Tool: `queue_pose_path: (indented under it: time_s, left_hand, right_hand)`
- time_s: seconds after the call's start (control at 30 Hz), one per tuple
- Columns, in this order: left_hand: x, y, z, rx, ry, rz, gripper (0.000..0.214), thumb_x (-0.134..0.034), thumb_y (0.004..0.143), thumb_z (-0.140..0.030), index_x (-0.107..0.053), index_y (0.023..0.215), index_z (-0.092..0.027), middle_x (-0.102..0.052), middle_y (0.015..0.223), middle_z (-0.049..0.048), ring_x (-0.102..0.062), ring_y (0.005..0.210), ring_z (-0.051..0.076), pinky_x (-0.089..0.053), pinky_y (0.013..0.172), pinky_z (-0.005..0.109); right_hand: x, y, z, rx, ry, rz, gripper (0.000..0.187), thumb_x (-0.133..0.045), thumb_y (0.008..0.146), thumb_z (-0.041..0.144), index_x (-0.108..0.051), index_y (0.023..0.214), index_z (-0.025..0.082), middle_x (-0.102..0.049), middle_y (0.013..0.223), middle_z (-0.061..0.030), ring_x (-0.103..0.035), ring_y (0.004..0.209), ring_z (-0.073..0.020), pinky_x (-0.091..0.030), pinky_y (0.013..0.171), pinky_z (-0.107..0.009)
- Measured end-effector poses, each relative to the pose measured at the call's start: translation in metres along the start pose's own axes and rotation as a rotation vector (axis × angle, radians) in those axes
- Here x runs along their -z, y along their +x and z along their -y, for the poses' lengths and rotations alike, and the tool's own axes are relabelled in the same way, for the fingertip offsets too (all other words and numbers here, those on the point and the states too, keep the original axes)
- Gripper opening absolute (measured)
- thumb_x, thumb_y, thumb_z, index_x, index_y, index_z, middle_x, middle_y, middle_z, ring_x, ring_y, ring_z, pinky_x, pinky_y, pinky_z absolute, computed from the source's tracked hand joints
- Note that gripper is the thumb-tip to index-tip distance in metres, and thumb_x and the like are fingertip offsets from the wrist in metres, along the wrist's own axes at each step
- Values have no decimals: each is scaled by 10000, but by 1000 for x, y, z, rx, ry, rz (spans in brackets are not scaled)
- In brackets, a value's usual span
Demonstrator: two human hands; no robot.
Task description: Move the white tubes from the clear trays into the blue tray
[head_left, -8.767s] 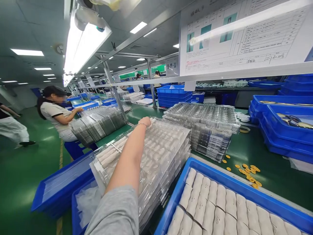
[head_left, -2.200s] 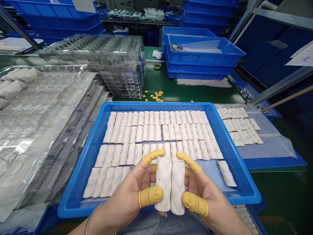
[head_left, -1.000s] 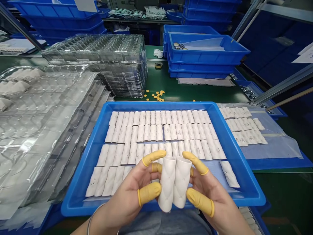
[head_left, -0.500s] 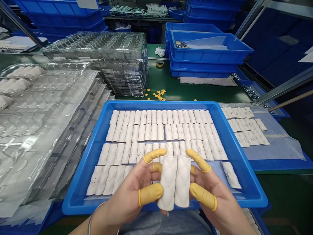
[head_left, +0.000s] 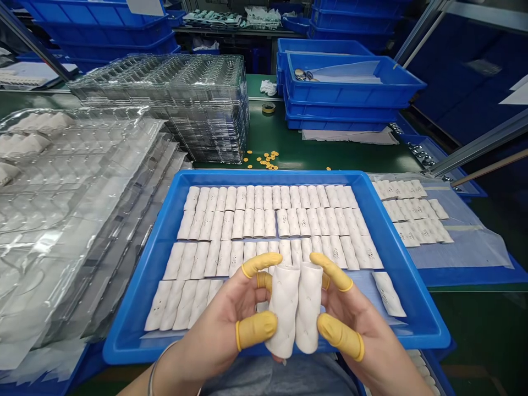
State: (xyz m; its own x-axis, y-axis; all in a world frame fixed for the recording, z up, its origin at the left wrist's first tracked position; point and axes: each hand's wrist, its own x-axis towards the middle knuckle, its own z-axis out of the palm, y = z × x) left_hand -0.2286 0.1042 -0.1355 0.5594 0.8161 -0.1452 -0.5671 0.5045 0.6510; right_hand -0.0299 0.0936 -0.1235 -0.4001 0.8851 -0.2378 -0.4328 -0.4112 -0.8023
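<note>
Two white, wavy-sided tubes stand side by side, close together, above the near edge of a blue tray (head_left: pixel 136 308). My left hand (head_left: pixel 247 308), with yellow finger cots on its fingers, is closed on the left white tube (head_left: pixel 284 308). The right white tube (head_left: pixel 309 311) is gripped by my right hand (head_left: pixel 344 311), also in yellow cots. Behind my hands, rows of similar white pieces (head_left: pixel 198 258) lie in the tray, some with small dark marks. One lone piece (head_left: pixel 389 294) lies at the tray's right side. My hands partly hide the nearer rows.
Stacked clear plastic trays (head_left: pixel 206 110) stand at the back left, with more clear trays (head_left: pixel 82 209) beside the blue tray. Blue bins (head_left: pixel 350 93) are stacked at the back right. Small yellow discs (head_left: pixel 270 159) lie on the green table. More white pieces (head_left: pixel 416 209) rest on a sheet at right.
Both tubes have tilted slightly, so their upper openings show more. My right thumb and forefinger have shifted a little to the left. Both hands keep their hold.
</note>
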Motion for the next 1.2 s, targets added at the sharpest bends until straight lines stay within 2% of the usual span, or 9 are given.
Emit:
queue_pose_path:
  time_s: [0.13, 0.33, 0.57, 0.63, 0.73, 0.8, 0.93, 1.07, 1.2]
  left_hand:
    - [1, 0, 0, 15, 7, -11, 486, -614, 878, -197, -484, 1310, -379, -627, 1051, 36, -661, 770, 144, -564, 588, 222]
    - [-1, 1, -3, 37, 48, -38, 456, -587, 896, -199, -486, 1298, -389, -650, 1054, 27, -680, 730, 136, -550, 602, 220]
    - [-3, 2, -3, 36, 68, -21, 459, -595, 891, -256, -470, 1313, -389, -641, 1026, 39, -683, 732, 168, -550, 570, 237]
    - [-3, 2, -3, 21, 74, -22, 467, -618, 877, -268, -480, 1310, -378, -628, 1052, 46, -662, 729, 151, -554, 595, 250]
    - [-3, 2, -1, 8, 72, -33, 543, -707, 810, -270, -496, 1301, -368, -588, 1108, 58, -631, 800, 150, -558, 654, 264]
    - [-3, 2, 0, 19, 64, -30, 624, -760, 759, -255, -485, 1307, -372, -570, 1112, 63, -631, 805, 156, -552, 651, 267]
    - [-4, 2, 1, 42, 55, -39, 643, -775, 743, -243, -481, 1299, -375, -596, 1059, 60, -647, 754, 155, -553, 617, 270]
    - [-5, 2, -1, 55, 32, -14, 571, -704, 811, -232, -470, 1318, -351, -611, 1057, 61, -657, 782, 164, -574, 616, 264]
    - [-6, 4, -4, 73, 4, 18, 507, -611, 873, -208, -457, 1339, -334, -597, 1140, 79, -668, 819, 179, -581, 603, 260]
  right_hand:
    - [1, -3, 1, -9, 8, -2, 516, -738, 905, 356, -487, 1351, 426, -598, 1276, -10, -484, 1246, -224, -481, 962, -316]
    - [3, -4, 4, -19, 32, 20, 493, -710, 932, 328, -475, 1348, 448, -613, 1252, -14, -540, 1178, -236, -536, 766, -283]
    - [1, -2, 6, 4, 28, 29, 466, -712, 929, 334, -502, 1329, 445, -602, 1266, -9, -561, 1136, -240, -539, 745, -284]
    - [1, -2, 6, 1, 15, 23, 476, -715, 924, 348, -495, 1336, 442, -581, 1293, -8, -533, 1175, -243, -539, 790, -296]
    - [1, -3, 4, 16, -22, 1, 515, -741, 902, 364, -490, 1349, 419, -544, 1331, -8, -453, 1262, -242, -463, 987, -339]
    - [-1, -3, 2, 24, -22, 3, 551, -768, 878, 365, -487, 1350, 415, -539, 1330, -13, -447, 1268, -249, -446, 1015, -356]
    - [-4, -3, 1, 11, 34, 30, 573, -772, 871, 369, -469, 1353, 434, -557, 1298, -26, -530, 1192, -268, -560, 783, -310]
    - [-2, -5, 2, 13, 29, 32, 523, -729, 911, 354, -468, 1358, 428, -585, 1274, -21, -517, 1208, -262, -541, 825, -334]
    - [1, -4, 3, -19, 58, 22, 502, -677, 947, 357, -436, 1383, 423, -614, 1230, -27, -607, 1080, -249, -539, 730, -306]
